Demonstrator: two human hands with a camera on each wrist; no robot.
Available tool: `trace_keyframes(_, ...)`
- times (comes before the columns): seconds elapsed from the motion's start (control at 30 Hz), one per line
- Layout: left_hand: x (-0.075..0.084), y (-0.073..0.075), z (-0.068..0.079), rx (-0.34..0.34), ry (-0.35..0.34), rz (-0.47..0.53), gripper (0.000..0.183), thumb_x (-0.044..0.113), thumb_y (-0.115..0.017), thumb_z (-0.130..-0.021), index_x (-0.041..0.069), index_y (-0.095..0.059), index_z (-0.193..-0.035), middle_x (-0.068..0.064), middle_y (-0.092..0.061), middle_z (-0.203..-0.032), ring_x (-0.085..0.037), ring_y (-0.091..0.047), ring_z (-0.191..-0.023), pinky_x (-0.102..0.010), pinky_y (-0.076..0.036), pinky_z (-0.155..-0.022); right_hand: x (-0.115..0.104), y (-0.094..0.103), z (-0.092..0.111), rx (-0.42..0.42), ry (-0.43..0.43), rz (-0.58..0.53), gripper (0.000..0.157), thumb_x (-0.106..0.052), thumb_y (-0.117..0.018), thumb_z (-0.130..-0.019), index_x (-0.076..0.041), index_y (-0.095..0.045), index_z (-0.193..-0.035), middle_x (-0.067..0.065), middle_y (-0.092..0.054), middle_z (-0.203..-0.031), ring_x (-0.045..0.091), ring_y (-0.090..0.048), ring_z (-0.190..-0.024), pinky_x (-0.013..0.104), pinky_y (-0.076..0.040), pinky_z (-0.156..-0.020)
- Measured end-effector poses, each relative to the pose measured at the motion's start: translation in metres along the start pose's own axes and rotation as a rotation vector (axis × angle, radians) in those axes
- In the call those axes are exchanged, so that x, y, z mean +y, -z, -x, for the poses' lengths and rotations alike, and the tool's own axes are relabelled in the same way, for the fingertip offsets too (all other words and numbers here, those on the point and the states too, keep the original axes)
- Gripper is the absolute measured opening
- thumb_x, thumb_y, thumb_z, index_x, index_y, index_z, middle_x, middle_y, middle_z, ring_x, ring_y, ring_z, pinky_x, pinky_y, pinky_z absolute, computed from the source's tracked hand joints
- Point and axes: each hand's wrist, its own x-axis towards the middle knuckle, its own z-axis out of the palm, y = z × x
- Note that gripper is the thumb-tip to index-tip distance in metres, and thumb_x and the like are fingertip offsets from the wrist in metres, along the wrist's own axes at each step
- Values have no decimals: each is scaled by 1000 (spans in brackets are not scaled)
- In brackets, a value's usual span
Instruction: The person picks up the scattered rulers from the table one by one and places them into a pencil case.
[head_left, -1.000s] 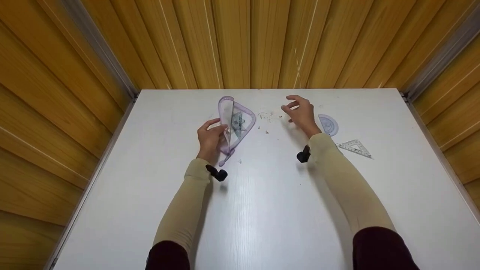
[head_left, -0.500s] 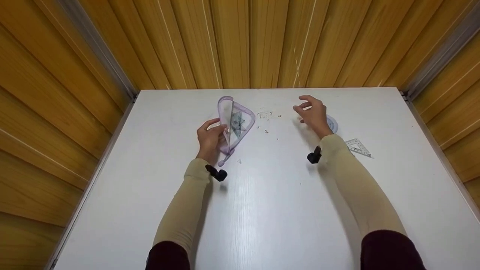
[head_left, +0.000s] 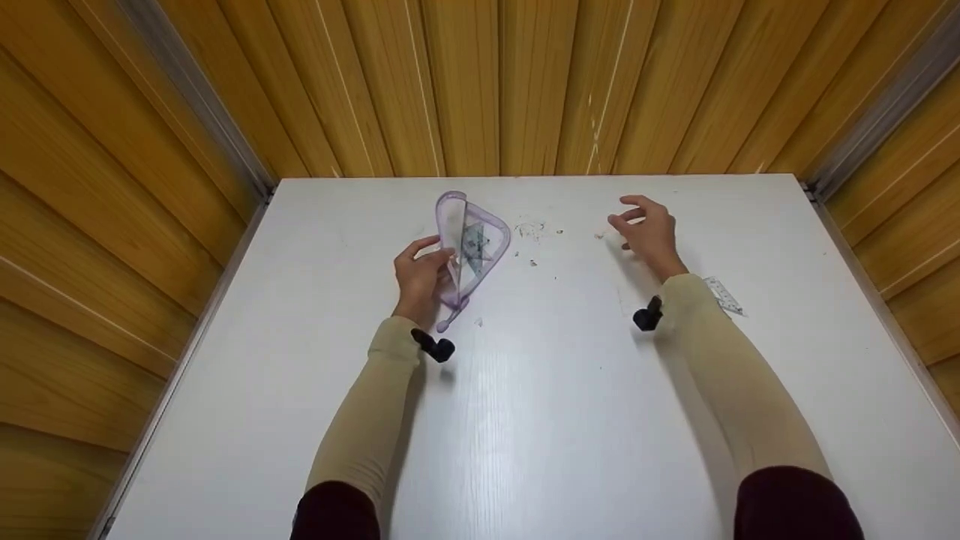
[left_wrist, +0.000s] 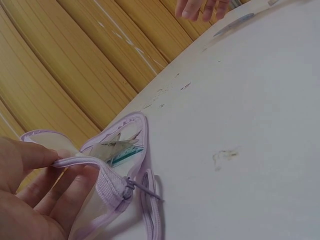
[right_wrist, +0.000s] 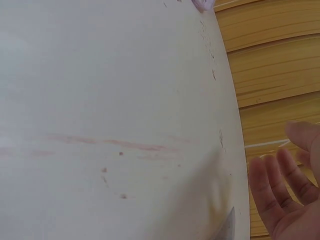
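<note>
My left hand (head_left: 421, 279) pinches the edge of a clear zip pouch (head_left: 504, 238) with lilac trim. In the left wrist view the pouch's zip (left_wrist: 112, 182) stands parted, the thumb on its edge. Inside lie clear and green-tinted drawing pieces (left_wrist: 122, 154), one with a pointed end. My right hand (head_left: 651, 234) hovers over the table at the right, fingers loosely bent, holding nothing. Below it, the protractor (left_wrist: 234, 24) shows edge-on in the left wrist view; hand and sleeve hide it from the head view. A clear set square (head_left: 726, 297) is partly covered by the right sleeve.
The white table (head_left: 525, 420) bears several small brownish marks (head_left: 531, 231) between the hands. Wood-look panels (head_left: 480, 90) wall it in at the back and both sides. A black wrist camera (head_left: 435, 346) sits on the left cuff, another camera (head_left: 646, 313) on the right.
My right hand has moved rightward over the protractor, which is now covered in the head view, and its sleeve hides more of the set square. The left hand and pouch have stayed put.
</note>
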Motion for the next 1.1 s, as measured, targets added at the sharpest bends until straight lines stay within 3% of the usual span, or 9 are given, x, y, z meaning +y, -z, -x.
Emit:
trace_keyframes(0.33,-1,-1,-2,-1,-4,22,43,3,-76,-89,-1,-65,-131,-21,-75,-98,-25,-71,-80,-30,-56,-66,8,13,3,10,-33,21,54,-29,-71,-98,-12,-55,-146,13,-63,-119,37,-68,-96,41,-61,-72)
trace_keyframes(0.57,0,-1,0,-5,10,21,44,4,-76,-90,0,-65,-132,-18,-75,-98,-24,-70,-81,-30,-55,-67,12,17,4,28,-23,64,53,-30,-71,-98,-11,-55,-146,14,-65,-120,35,-69,-90,29,-59,-67)
trace_keyframes(0.67,-1,-1,-1,-4,3,13,43,3,-76,-90,-1,-65,-131,-18,-75,-97,-24,-70,-79,-29,-55,-66,15,19,5,48,-18,88,54,-31,-71,-98,-11,-56,-146,15,-67,-121,30,-66,-95,26,-54,-73)
trace_keyframes(0.77,-1,-1,-2,-3,-5,1,42,1,-75,-90,-1,-65,-131,-20,-76,-97,-25,-72,-80,-29,-57,-66,19,22,8,62,-15,92,54,-30,-71,-98,-11,-55,-146,16,-67,-122,27,-63,-104,32,-51,-85)
trace_keyframes(0.9,-1,-1,-1,-12,-5,11,42,0,-74,-90,-2,-65,-131,-23,-75,-101,-28,-74,-84,-33,-59,-71,24,27,11,63,-37,49,58,-28,-72,-98,-11,-51,-149,16,-66,-129,29,-61,-116,41,-49,-99)
trace_keyframes(1.1,-2,-2,-1,-17,-10,12,42,1,-74,-90,-1,-65,-131,-23,-75,-100,-30,-74,-88,-35,-59,-73,27,34,15,69,-68,10,67,-27,-73,-97,-14,-44,-155,14,-60,-144,31,-49,-133,46,-42,-109)
